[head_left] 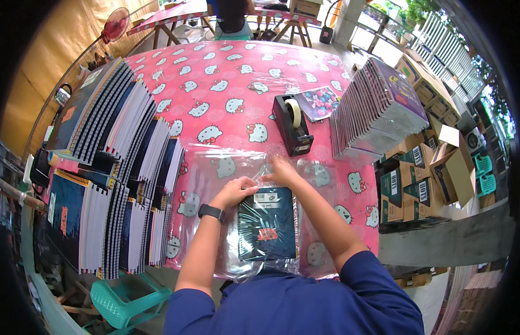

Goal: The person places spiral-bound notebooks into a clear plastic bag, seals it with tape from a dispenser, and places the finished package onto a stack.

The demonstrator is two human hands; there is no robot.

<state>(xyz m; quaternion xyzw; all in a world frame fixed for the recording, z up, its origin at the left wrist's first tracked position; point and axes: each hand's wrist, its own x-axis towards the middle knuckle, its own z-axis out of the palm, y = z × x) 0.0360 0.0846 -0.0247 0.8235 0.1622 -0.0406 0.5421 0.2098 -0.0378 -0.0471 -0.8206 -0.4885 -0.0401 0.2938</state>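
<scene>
A: Item one, in front of you?

B: Notebook (265, 223), one; dark blue cover, pale label near the top edge, red-orange print lower down. Lies flat, close to your body, between your forearms. Clear plastic film (210, 176), glossy and creased, spreads out on both sides of it.

A: Your left grip (237, 191)?

B: One, wearing a dark wristwatch (212, 213). Fingers lie at the notebook's top edge; whether they pinch the film, I cannot tell you.

A: Your right grip (282, 171)?

B: One, fingers bent, on the film just beyond that same edge. Closed on it or merely pressing: cannot tell.

A: Remaining stock on your desk (176, 84)?

B: Desk cover, pink, printed with white cat faces. Tape dispenser (297, 146), black, with a pale roll, beyond your right grip. Booklet (318, 104), floral cover, just beside the dispenser. Tall stack of wrapped notebooks (377, 109), to your right. Spiral-bound books (89, 111), several stacks, to your left.

A: Off the desk?

B: Stool (117, 301), green, lower left of you. Cardboard boxes (413, 184), to your right.
</scene>
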